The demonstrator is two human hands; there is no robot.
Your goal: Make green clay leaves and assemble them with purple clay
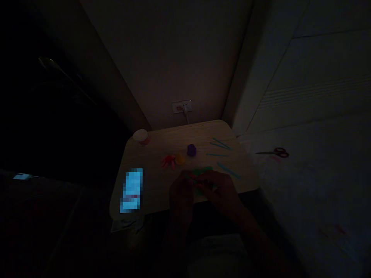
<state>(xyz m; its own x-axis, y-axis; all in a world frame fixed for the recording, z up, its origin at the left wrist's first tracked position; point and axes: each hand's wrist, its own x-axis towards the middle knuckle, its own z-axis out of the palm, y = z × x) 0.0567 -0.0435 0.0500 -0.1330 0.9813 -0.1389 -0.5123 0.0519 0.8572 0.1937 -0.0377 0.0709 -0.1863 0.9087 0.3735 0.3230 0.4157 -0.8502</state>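
Observation:
The scene is very dark. Both my hands meet over the front of a small wooden table [156,154]. My left hand [181,193] and my right hand [220,191] are curled around a green lump of clay [201,173] that shows between and above the fingers. Just behind them lie a yellow clay piece [180,158], a pink clay shape [168,161] and a purple clay ball [191,150].
A lit phone screen [131,190] lies at the table's front left. A small pink tub [141,136] stands at the back left. Several thin blue modelling tools [222,144] lie at the right. Scissors [275,153] rest on the bed to the right. A wall socket [182,106] is behind.

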